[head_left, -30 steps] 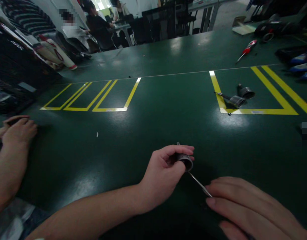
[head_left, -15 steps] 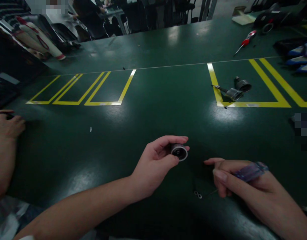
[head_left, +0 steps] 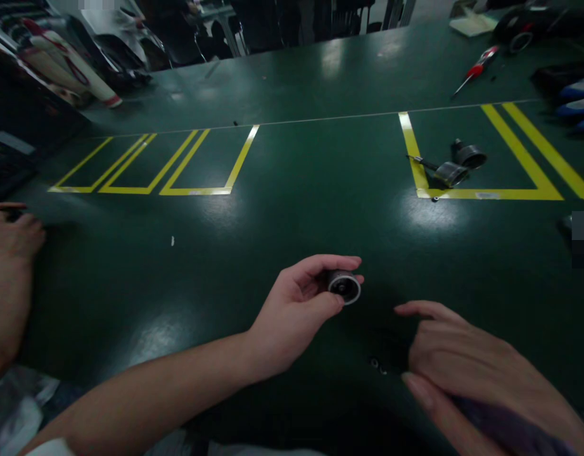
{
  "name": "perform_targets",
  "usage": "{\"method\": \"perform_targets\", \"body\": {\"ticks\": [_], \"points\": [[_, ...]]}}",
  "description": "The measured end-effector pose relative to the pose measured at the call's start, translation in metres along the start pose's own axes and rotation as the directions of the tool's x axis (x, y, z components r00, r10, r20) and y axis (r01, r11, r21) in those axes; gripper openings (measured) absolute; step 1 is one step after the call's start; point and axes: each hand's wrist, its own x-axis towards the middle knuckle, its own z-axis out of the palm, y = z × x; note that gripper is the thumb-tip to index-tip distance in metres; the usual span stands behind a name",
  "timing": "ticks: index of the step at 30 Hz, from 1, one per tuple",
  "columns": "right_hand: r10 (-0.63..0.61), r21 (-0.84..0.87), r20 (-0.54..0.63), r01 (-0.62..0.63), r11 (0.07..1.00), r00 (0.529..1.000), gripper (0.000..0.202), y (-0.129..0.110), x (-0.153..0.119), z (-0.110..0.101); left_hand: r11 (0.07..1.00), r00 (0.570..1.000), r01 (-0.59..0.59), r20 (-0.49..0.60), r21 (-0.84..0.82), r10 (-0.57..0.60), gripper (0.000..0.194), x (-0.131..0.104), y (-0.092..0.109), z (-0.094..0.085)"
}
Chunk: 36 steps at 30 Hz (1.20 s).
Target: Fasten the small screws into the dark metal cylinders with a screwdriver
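Observation:
My left hand (head_left: pixel 301 310) is closed round a small cup-shaped metal part (head_left: pixel 345 288), its hollow end turned up toward me. To the right, my right hand (head_left: pixel 463 354) is turned knuckles up with the index finger stretched out. Tucked under that palm is a screwdriver with a purple handle (head_left: pixel 505 425); its shaft is hidden. Just left of the right thumb, small dark rings (head_left: pixel 374 363) lie on the green table (head_left: pixel 296 221).
Two similar metal cups (head_left: pixel 451 174), one with a thin shaft, lie by the yellow tape at right. Farther back are a red screwdriver (head_left: pixel 477 71) and blue-handled tools (head_left: pixel 579 104). Another person's hand (head_left: pixel 14 234) rests at the left edge.
My right hand has rolled over to knuckles up and its thumb has dropped, with the purple handle now lower in the palm. My left hand keeps hold of the metal part.

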Motion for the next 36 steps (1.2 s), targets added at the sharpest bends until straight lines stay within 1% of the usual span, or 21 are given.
{"method": "perform_targets", "body": {"ticks": [1, 3, 6, 9, 11, 13, 14, 16, 21, 24, 27, 31, 36], "points": [[-0.06, -0.05, -0.014, 0.059, 0.997, 0.998, 0.024, -0.003, 0.0, 0.002, 1.0, 1.0, 0.001, 0.001, 0.002, -0.001, 0.031, 0.0, 0.0, 0.0], [-0.126, -0.113, -0.053, 0.119, 0.986, 0.991, 0.024, -0.007, 0.0, 0.005, 1.0, 1.0, 0.002, 0.003, 0.005, -0.002, 0.031, 0.0, 0.0, 0.001], [-0.12, -0.092, -0.099, 0.111, 0.99, 0.988, 0.027, -0.008, -0.003, 0.005, 1.0, 1.0, 0.001, 0.002, 0.012, -0.001, 0.031, 0.0, 0.0, 0.001], [-0.12, -0.029, -0.145, 0.117, 0.993, 0.982, 0.027, -0.002, -0.009, -0.002, 1.0, 1.0, 0.008, 0.017, 0.022, -0.008, 0.031, -0.001, -0.001, 0.0], [-0.166, -0.05, -0.148, 0.161, 0.986, 0.975, 0.019, 0.005, -0.014, -0.007, 1.0, 0.999, 0.014, 0.035, 0.024, -0.015, 0.032, -0.001, -0.001, 0.0], [-0.227, -0.105, -0.15, 0.213, 0.971, 0.962, 0.009, 0.01, -0.017, -0.011, 0.999, 0.999, 0.021, 0.047, 0.029, -0.022, 0.033, -0.002, -0.002, 0.0], [-0.247, -0.134, -0.153, 0.228, 0.964, 0.957, 0.007, 0.011, -0.017, -0.012, 0.999, 0.998, 0.025, 0.05, 0.035, -0.026, 0.033, -0.002, -0.001, 0.001], [-0.259, -0.189, -0.172, 0.227, 0.956, 0.95, 0.01, 0.01, -0.014, -0.01, 0.998, 0.998, 0.032, 0.049, 0.05, -0.035, 0.033, -0.003, -0.001, 0.002], [-0.238, -0.312, -0.176, 0.175, 0.934, 0.955, 0.014, -0.002, -0.003, -0.002, 0.996, 0.998, 0.031, 0.053, 0.086, -0.036, 0.031, -0.004, -0.003, 0.005], [-0.268, -0.358, -0.174, 0.193, 0.914, 0.948, 0.012, -0.005, 0.0, -0.001, 0.995, 0.999, 0.014, 0.051, 0.097, -0.019, 0.029, -0.004, -0.004, 0.007], [-0.285, -0.368, -0.184, 0.203, 0.907, 0.941, 0.012, -0.005, 0.002, -0.003, 0.992, 0.999, 0.002, 0.037, 0.13, -0.007, 0.025, -0.004, -0.005, 0.008], [-0.305, -0.363, -0.177, 0.226, 0.904, 0.936, 0.012, -0.007, 0.007, -0.004, 0.972, 0.999, -0.036, 0.006, 0.231, 0.036, 0.02, -0.004, -0.006, 0.01], [-0.325, -0.362, -0.174, 0.246, 0.899, 0.93, 0.014, -0.007, 0.006, -0.003, 0.943, 0.995, -0.096, -0.002, 0.318, 0.102, 0.021, -0.004, -0.007, 0.011]]}}
